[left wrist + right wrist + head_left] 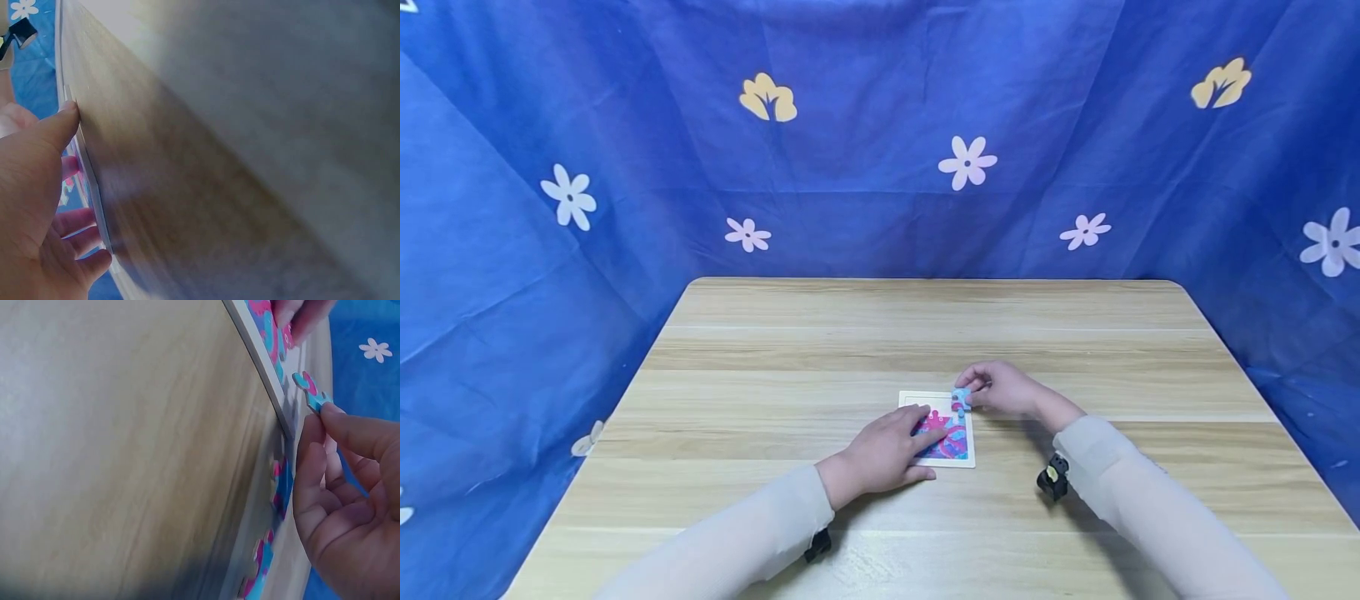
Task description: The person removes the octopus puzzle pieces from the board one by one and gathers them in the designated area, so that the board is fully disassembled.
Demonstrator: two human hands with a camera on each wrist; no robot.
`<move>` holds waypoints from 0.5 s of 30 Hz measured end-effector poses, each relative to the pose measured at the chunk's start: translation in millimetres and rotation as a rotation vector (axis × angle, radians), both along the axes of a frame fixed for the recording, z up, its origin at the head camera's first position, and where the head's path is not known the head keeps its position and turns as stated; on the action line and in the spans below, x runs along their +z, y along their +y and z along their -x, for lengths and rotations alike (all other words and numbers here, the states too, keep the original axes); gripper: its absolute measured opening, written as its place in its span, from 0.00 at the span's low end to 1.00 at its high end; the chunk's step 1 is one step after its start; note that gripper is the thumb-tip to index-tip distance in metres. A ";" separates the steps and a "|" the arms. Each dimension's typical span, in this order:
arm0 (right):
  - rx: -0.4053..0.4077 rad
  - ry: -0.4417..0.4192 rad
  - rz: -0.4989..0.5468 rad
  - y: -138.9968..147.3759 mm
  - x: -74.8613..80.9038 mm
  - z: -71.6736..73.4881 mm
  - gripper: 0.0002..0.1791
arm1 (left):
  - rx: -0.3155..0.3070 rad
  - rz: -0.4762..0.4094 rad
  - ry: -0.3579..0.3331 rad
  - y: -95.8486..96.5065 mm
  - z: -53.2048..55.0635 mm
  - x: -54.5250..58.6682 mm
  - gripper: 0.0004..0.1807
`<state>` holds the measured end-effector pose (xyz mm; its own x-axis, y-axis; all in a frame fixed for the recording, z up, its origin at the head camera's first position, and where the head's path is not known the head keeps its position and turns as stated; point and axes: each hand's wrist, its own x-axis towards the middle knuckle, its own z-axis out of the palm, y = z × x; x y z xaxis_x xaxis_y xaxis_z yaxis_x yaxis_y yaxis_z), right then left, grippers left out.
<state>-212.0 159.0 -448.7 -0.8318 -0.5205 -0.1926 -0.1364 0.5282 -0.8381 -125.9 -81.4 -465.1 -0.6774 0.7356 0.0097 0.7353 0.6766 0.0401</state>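
Pale sleeves [737, 533] stretch across the tabletop [790, 350]; the left hand [883, 450] rests with fingers spread on the puzzle board [938, 403], while the right hand [1003, 389] pinches a blue-and-pink piece [961, 401] right at the far right corner! More pieces [259, 569] lie beside the board.

No lettering, label, brand, number or sign can be read anywhere here.

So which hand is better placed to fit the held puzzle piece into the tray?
Probably the right hand: it pinches the puzzle piece at the far right corner of the tray. The left hand rests on the tray, seemingly better placed for steadying.
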 end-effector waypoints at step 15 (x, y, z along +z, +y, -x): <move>-0.074 -0.086 0.064 28.1 12.4 6.4 0.15 | -0.004 0.002 -0.014 -1.0 2.2 5.0 0.35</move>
